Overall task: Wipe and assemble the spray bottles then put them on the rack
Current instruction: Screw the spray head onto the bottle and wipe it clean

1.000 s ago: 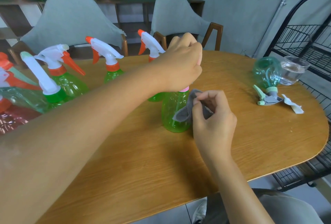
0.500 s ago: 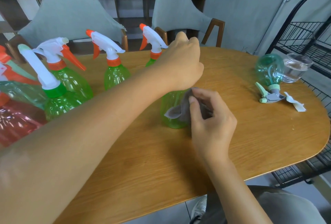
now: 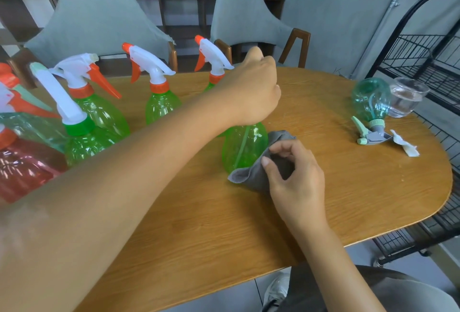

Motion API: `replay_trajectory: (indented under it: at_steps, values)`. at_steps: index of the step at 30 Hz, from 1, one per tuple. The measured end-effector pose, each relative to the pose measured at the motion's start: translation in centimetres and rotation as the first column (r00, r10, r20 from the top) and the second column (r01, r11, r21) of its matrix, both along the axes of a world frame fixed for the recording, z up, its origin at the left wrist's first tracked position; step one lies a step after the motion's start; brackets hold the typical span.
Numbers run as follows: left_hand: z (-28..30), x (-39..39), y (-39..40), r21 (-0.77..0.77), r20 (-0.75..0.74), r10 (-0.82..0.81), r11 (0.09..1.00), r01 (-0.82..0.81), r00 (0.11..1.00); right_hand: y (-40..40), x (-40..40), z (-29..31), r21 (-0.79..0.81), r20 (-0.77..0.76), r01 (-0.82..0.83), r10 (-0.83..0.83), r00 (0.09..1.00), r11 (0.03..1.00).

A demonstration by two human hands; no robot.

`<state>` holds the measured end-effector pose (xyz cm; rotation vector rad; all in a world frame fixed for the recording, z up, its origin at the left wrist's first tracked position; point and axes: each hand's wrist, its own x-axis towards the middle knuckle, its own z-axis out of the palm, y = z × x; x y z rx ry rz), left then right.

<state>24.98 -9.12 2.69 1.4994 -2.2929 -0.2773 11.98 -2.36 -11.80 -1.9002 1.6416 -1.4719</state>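
Note:
A green spray bottle (image 3: pixel 242 147) stands upright mid-table. My left hand (image 3: pixel 254 90) grips its top from above and hides the spray head. My right hand (image 3: pixel 293 177) pinches a grey cloth (image 3: pixel 249 174) against the bottle's lower right side. Several assembled green bottles with white and orange trigger heads (image 3: pixel 159 102) stand in a row at the left, beside a red bottle (image 3: pixel 22 167). A teal bottle (image 3: pixel 371 100) lies on its side at the right of the table. The black wire rack (image 3: pixel 423 57) stands at the far right.
A clear glass bowl (image 3: pixel 408 97) sits beside the teal bottle, and a small white scrap (image 3: pixel 405 147) lies near its trigger. Two grey chairs (image 3: pixel 99 20) stand behind the wooden table (image 3: pixel 348 187). The table's curved right edge comes close to the rack.
My right hand and the cloth have slid down the bottle's side toward its base. My left hand keeps its grip on the top of the bottle.

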Motion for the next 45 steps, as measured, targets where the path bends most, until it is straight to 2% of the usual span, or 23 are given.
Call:
replay_trajectory:
  at_steps: [5,8,10,13,16,19,21,25,29,32,34,38,42,45]
  values:
    - [0.1,0.3,-0.5,0.038,-0.002,-0.027,0.999,0.027,1.0,0.2,-0.8,-1.1,0.12,-0.095,0.014,-0.003,0.995,0.993]
    - [0.2,0.4,-0.7,0.051,0.046,-0.061,0.997,0.058,0.997,-0.1,-1.2,-1.4,0.131,-0.216,-0.013,0.041,0.976,0.991]
    - [0.3,0.3,-0.7,0.049,0.088,-0.073,0.996,0.068,0.993,-0.2,-1.5,-1.0,0.13,-0.214,-0.015,0.043,0.976,0.991]
    - [0.4,0.2,-0.7,0.05,0.132,-0.105,0.994,0.099,0.986,-0.2,-1.3,0.2,0.078,-0.037,0.008,-0.005,0.999,0.997]
    - [0.6,0.1,-0.7,0.058,0.17,-0.141,0.989,0.133,0.975,-0.1,-0.5,1.5,0.004,0.175,0.05,-0.05,0.983,0.999]
    - [0.8,0.0,-0.6,0.06,0.204,-0.181,0.983,0.172,0.962,-0.3,0.5,2.5,-0.047,0.312,0.079,-0.06,0.948,0.996]
    - [1.1,-0.1,-0.5,0.063,0.227,-0.196,0.98,0.186,0.954,-0.3,1.1,3.0,-0.071,0.351,0.07,-0.041,0.936,0.995]
    - [1.1,-0.2,0.1,0.059,0.234,-0.168,0.986,0.159,0.958,0.1,2.2,2.6,-0.145,0.219,0.126,-0.093,0.971,0.981]
    - [0.4,-0.7,0.5,0.002,0.202,-0.123,0.992,0.125,0.972,0.6,2.9,1.5,-0.285,0.092,0.206,-0.187,0.978,0.936]
    - [-0.1,-0.9,0.4,-0.051,0.178,-0.08,0.995,0.091,0.981,0.7,2.8,0.7,-0.41,0.011,0.212,-0.228,0.974,0.887]
    - [-0.4,-1.1,0.5,-0.086,0.112,-0.064,0.994,0.073,0.992,0.8,2.5,0.4,-0.452,-0.012,0.185,-0.213,0.977,0.873]
    - [-1.1,-1.1,0.7,-0.161,-0.006,-0.038,0.986,0.036,0.999,0.7,2.2,1.2,-0.315,0.145,0.12,-0.078,0.986,0.942]
    - [-1.4,-1.0,0.3,-0.177,-0.009,-0.037,0.984,0.035,0.999,-0.2,2.2,1.7,-0.165,0.35,0.076,-0.014,0.937,0.983]
    - [-1.4,-0.9,0.2,-0.162,-0.015,-0.051,0.986,0.048,0.999,-0.7,1.7,1.8,-0.13,0.365,0.007,0.041,0.93,0.992]
